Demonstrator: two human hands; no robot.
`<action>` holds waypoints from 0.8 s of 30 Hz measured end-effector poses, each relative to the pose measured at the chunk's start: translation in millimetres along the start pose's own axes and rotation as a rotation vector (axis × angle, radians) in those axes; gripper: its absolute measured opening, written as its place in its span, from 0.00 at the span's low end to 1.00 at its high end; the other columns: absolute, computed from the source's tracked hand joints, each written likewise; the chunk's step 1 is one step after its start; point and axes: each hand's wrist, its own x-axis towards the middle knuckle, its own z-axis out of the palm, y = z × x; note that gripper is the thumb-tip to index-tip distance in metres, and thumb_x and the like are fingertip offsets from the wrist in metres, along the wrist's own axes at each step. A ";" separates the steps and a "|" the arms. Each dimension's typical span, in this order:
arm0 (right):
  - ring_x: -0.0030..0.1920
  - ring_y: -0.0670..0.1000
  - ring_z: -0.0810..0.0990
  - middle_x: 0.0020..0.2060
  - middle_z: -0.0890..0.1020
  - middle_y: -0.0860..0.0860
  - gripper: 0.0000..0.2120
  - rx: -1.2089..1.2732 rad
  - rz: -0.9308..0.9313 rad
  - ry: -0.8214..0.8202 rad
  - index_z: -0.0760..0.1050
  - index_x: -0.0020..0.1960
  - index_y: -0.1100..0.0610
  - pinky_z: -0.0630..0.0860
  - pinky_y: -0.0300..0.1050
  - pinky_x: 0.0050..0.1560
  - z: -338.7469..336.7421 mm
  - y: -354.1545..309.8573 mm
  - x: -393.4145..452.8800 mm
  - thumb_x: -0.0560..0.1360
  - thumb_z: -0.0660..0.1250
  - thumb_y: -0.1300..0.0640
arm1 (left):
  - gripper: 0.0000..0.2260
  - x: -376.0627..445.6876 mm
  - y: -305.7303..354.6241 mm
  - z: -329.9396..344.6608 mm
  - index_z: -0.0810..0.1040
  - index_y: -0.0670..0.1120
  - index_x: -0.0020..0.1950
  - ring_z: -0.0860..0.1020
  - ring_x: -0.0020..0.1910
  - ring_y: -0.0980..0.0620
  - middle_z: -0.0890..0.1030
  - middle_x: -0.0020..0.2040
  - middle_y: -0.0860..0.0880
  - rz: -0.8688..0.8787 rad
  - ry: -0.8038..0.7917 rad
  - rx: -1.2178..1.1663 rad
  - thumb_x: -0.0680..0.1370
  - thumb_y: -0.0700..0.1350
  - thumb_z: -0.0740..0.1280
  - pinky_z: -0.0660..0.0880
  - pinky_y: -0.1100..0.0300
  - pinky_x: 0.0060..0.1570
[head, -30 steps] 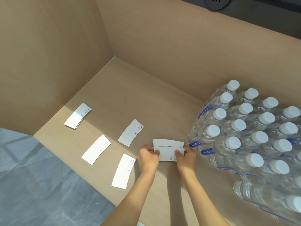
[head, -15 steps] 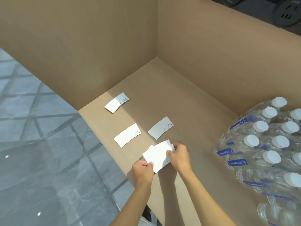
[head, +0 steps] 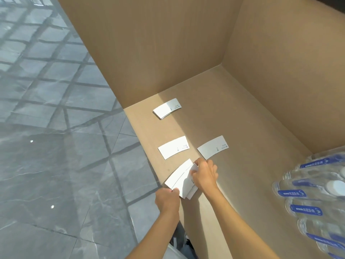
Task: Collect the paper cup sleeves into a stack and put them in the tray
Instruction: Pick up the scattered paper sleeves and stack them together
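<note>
Flat white paper cup sleeves lie on a brown wooden surface. I hold a fanned bunch of sleeves near the surface's left edge: my left hand pinches its near end and my right hand presses on its far end. One single sleeve lies just beyond the bunch, another single sleeve lies to its right. A small stack of sleeves rests farther back by the left wall. No tray is in view.
Tall brown panels wall the surface at the back and left. Wrapped water bottles with blue labels lie packed at the right. Grey tiled floor drops away past the left edge.
My view has swung left and both hands carried the held sleeves left, from beside the bottles toward the surface's left edge. The sleeve that lay near the edge is now in the bunch.
</note>
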 end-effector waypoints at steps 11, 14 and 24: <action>0.64 0.61 0.70 0.62 0.75 0.58 0.16 -0.020 0.022 0.018 0.74 0.63 0.57 0.68 0.53 0.63 -0.9 1.3 1.8 0.77 0.62 0.65 | 0.16 -1.9 3.3 4.1 0.71 0.42 0.30 0.85 0.41 0.40 0.78 0.32 0.42 0.020 0.005 0.074 0.75 0.39 0.73 0.84 0.47 0.45; 0.62 0.60 0.73 0.60 0.75 0.57 0.14 0.061 0.038 0.021 0.75 0.62 0.57 0.72 0.55 0.63 -3.6 7.6 1.6 0.76 0.64 0.65 | 0.18 -2.0 2.8 5.5 0.69 0.44 0.29 0.79 0.32 0.45 0.74 0.30 0.44 0.078 0.009 0.124 0.76 0.40 0.72 0.82 0.54 0.38; 0.40 0.54 0.83 0.41 0.84 0.53 0.04 0.523 0.171 0.041 0.79 0.47 0.59 0.74 0.41 0.32 -21.8 41.1 7.1 0.74 0.71 0.63 | 0.12 -7.0 23.1 10.6 0.76 0.51 0.36 0.81 0.39 0.50 0.86 0.43 0.48 0.174 -0.108 0.143 0.76 0.40 0.73 0.80 0.41 0.56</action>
